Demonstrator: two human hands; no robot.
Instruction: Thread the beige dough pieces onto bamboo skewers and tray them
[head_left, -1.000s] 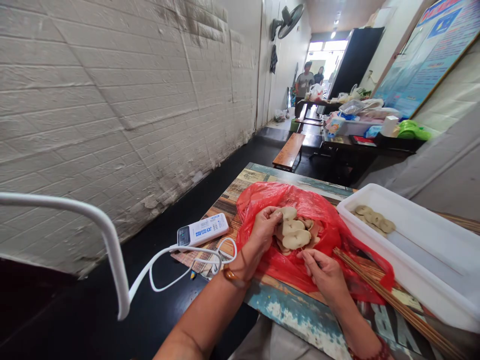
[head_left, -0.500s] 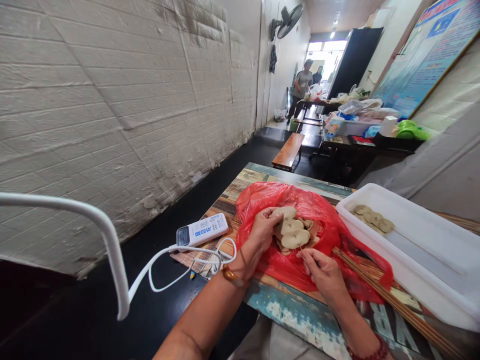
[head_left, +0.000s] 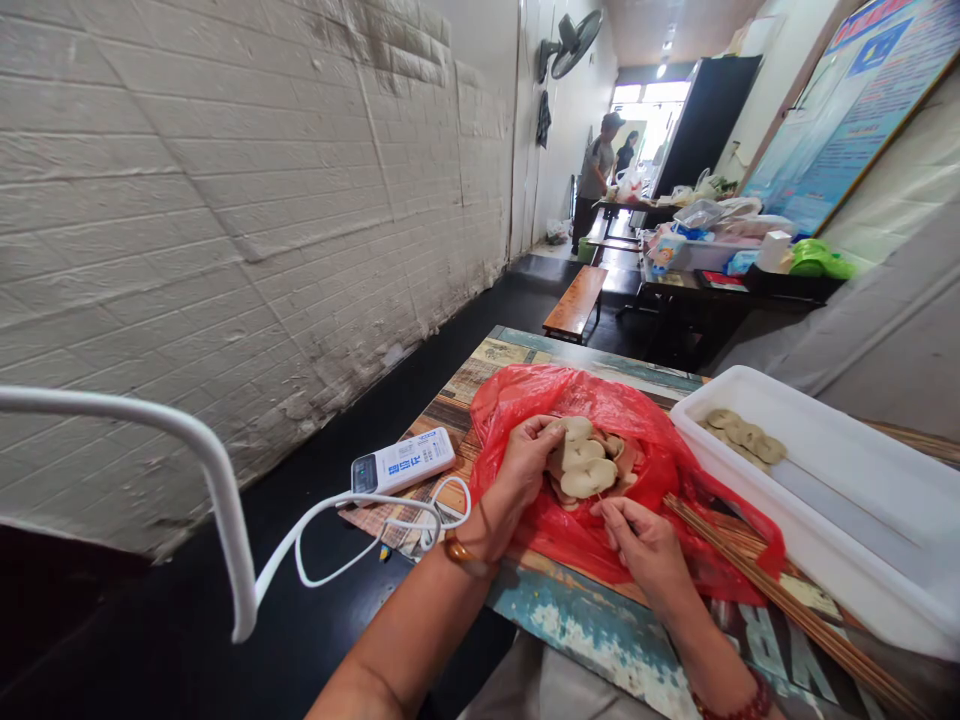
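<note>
Pale round slices [head_left: 588,478], threaded on a thin skewer, hang over a red plastic bag [head_left: 517,400] lying on the table. My left hand [head_left: 529,455] pinches the slice at the far end. Low on the skewer, my right hand [head_left: 637,535] closes thumb and fingers round the stick, of which only a short length shows. More loose slices lie in the bag beneath, partly hidden by the threaded ones. To the right, a white plastic tub [head_left: 832,490] contains a finished-looking skewer of similar slices [head_left: 744,438], its bare stick stretching toward the near end.
A bundle of bamboo skewers [head_left: 795,600] lies across the bag's edge and the table [head_left: 585,630]. On the left sits a white power bank [head_left: 403,462] with a looped white cable [head_left: 330,575]. Farther back are a wooden bench [head_left: 576,302], a cluttered table and two people [head_left: 596,175].
Both hands keep almost the same pose on the skewer and slices. In the background, the nearer person has turned and leans toward the table. The view has shifted very slightly.
</note>
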